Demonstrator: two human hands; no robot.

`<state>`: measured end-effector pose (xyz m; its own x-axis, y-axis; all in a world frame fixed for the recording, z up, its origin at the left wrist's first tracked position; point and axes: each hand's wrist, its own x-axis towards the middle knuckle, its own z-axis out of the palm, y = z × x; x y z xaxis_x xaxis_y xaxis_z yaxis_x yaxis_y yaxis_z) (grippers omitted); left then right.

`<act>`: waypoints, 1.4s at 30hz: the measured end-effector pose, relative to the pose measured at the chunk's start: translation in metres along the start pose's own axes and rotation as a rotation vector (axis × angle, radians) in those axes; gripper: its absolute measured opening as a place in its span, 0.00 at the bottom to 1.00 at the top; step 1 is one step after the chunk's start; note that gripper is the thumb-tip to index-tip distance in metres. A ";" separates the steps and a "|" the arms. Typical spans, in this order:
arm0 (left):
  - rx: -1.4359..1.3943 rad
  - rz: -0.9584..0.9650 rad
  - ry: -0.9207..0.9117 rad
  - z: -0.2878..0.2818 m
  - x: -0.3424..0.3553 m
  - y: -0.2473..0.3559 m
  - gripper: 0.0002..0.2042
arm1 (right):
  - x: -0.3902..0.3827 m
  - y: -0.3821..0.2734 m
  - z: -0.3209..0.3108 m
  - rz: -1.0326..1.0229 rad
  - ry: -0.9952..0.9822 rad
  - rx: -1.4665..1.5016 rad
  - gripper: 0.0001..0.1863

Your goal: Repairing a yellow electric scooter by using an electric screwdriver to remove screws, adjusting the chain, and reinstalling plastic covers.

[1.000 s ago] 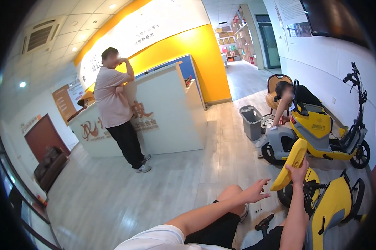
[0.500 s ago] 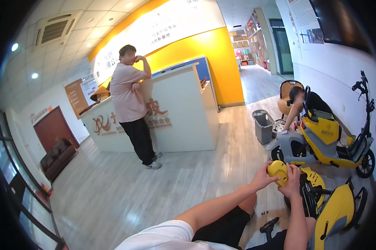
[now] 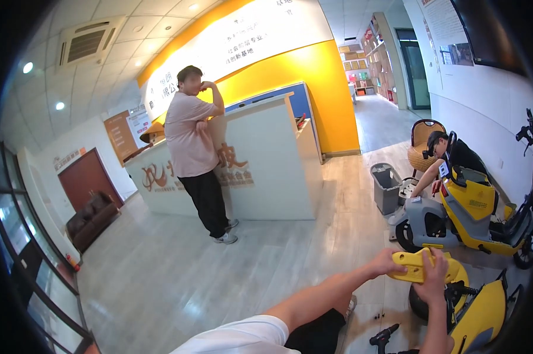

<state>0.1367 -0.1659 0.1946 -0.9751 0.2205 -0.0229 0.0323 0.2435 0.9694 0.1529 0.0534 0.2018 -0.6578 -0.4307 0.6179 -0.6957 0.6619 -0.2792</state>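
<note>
Both my hands hold a yellow plastic part (image 3: 409, 259) with small holes in it, in front of me at the right. My left hand (image 3: 386, 263) pinches its left end. My right hand (image 3: 433, 276) has its fingers closed round the right side. Just beyond and below them is a partly dismantled yellow scooter (image 3: 484, 315), its dark wheel and frame partly hidden by my right hand and forearm. A black power drill (image 3: 384, 336) lies on the floor beside my leg, with several small dark pieces (image 3: 379, 316) near it.
Ahead at the right, a person (image 3: 449, 154) in black bends over another yellow and grey scooter (image 3: 467, 200). A grey bin (image 3: 385, 189) and a wicker-seated chair (image 3: 422, 156) stand near. Another person (image 3: 189, 141) leans on the white counter (image 3: 272, 153).
The yellow part has turned in my hands, so its long, holed face shows. My view has shifted a little left, and the person by the scooter has changed head position.
</note>
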 end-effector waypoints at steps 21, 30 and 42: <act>-0.691 -0.114 -0.151 -0.018 0.133 -0.097 0.18 | -0.032 0.160 -0.004 1.031 0.009 1.022 0.29; -0.969 0.058 -0.206 -0.063 0.144 -0.073 0.23 | -0.003 0.195 0.036 0.864 0.326 1.477 0.27; -0.956 0.032 -0.230 -0.041 0.161 -0.078 0.23 | -0.016 0.201 0.016 0.902 0.362 1.437 0.25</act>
<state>-0.0319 -0.1880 0.1256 -0.9073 0.4165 0.0579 -0.2320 -0.6105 0.7573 0.0192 0.1833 0.1245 -0.9995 0.0181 -0.0245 0.0115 -0.5191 -0.8546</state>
